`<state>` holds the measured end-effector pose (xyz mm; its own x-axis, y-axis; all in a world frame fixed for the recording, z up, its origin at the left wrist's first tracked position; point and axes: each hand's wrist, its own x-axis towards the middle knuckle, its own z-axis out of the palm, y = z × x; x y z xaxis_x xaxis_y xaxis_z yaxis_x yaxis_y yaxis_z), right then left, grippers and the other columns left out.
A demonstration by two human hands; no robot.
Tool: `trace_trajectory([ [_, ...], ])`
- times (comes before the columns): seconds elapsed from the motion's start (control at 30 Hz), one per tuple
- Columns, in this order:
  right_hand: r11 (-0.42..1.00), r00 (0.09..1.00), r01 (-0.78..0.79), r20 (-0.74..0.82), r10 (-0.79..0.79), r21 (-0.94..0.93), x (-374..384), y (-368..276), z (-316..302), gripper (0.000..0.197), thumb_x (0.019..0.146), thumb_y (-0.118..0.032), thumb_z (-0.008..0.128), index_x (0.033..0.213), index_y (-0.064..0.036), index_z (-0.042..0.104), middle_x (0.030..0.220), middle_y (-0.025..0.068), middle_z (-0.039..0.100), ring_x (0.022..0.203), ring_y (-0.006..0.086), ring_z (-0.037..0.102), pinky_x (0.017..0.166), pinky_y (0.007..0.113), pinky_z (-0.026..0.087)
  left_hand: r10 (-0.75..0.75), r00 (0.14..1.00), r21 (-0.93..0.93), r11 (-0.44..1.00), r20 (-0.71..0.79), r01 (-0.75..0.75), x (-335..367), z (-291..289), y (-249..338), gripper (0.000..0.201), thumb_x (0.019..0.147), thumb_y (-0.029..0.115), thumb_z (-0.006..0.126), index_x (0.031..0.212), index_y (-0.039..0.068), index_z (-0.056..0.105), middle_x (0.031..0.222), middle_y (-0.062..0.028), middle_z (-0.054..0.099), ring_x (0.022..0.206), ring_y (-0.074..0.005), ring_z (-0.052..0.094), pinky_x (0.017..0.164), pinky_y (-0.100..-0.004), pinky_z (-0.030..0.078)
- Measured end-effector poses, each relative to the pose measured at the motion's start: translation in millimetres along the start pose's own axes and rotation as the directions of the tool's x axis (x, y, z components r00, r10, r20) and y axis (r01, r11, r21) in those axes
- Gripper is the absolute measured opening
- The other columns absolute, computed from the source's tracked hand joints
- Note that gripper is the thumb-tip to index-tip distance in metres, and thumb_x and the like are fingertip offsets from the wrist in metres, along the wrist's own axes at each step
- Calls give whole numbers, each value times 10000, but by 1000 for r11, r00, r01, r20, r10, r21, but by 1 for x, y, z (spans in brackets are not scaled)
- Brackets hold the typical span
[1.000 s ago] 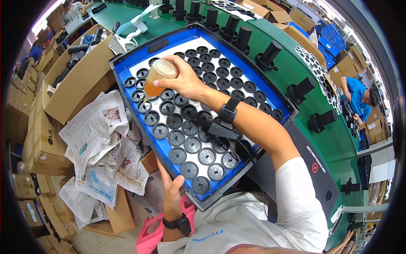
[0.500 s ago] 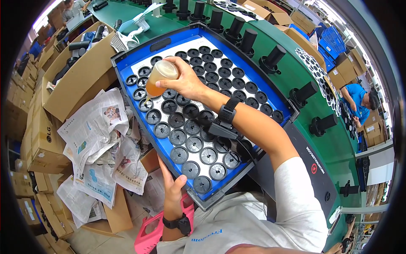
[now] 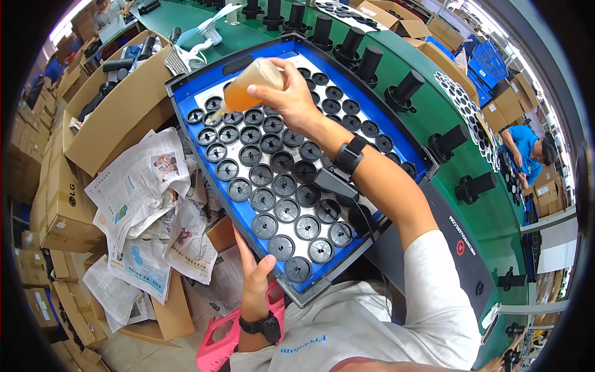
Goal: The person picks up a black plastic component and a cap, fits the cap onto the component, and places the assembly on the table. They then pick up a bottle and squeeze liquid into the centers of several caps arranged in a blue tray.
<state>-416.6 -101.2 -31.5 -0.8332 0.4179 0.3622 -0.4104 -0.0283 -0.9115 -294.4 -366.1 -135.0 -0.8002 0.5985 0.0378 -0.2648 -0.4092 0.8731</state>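
My right hand (image 3: 291, 96) is wrapped round a clear squeeze bottle (image 3: 268, 73) with amber liquid in it. The bottle tips over, its thin nozzle pointing down to the left above the black round discs (image 3: 250, 134) near the far left of the tray. Those discs, each with a slotted centre, lie in rows on a white sheet inside a blue tray with a black rim (image 3: 378, 245). At the tray's near left side, my left hand (image 3: 253, 276) grips the edge, thumb up, with some fingers hidden below the rim.
Black cylinders on flanged bases (image 3: 406, 87) line the green table (image 3: 396, 124) beyond the tray. Left of it stand an open carton of black parts (image 3: 111, 102) and crumpled newspaper (image 3: 145, 204). A pink stool (image 3: 217, 341) is below. A co-worker in blue (image 3: 527, 152) sits far right.
My right hand has carried the bottle away from me and slightly right, so the nozzle has left the left-side discs for ones farther up. My left hand stays on the tray edge.
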Motion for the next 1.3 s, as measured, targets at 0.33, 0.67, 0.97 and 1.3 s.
trace_trajectory([
  [0.33, 983, 1000, -10, -3, 9, -184, -2, 30, -19, 685, 728, -153, 820, 1262, -5, 417, 1165, 110, 543, 1090, 192, 554, 934, 325, 475, 5, 1000, -1, 1000, 23, -5, 2, -1, -1, 1102, 697, 368, 710, 1492, 22, 30, 1443, -142, 256, 1313, -248, 306, 1092, -365, 245],
  [0.67, 978, 1000, 18, 10, -17, -206, 0, 35, -21, 677, 735, -157, 816, 1261, -10, 417, 1154, 109, 551, 1073, 187, 563, 913, 322, 484, 5, 1000, 7, 1000, 18, -5, 2, -2, -3, 1107, 696, 378, 713, 1491, 21, 30, 1445, -141, 255, 1315, -248, 305, 1090, -367, 251],
  [0.97, 974, 993, 49, -117, -23, 220, 6, -28, -8, 676, 741, -165, 810, 1269, -21, 413, 1142, 113, 554, 1038, 191, 582, 776, 323, 550, -14, 1000, -12, 1000, -5, 14, -3, -2, 2, 1085, 708, 382, 719, 1501, 49, 57, 1444, -129, 299, 1311, -247, 336, 1088, -356, 260],
  [1.3, 937, 991, 43, -102, -84, -348, 10, 15, -64, 725, 725, -176, 824, 1287, 0, 402, 1201, 132, 519, 1091, 214, 550, 937, 335, 476, 39, 999, -15, 999, 16, -39, 2, -3, -6, 1059, 714, 369, 714, 1502, 57, 78, 1430, -125, 333, 1298, -244, 363, 1079, -349, 279],
])
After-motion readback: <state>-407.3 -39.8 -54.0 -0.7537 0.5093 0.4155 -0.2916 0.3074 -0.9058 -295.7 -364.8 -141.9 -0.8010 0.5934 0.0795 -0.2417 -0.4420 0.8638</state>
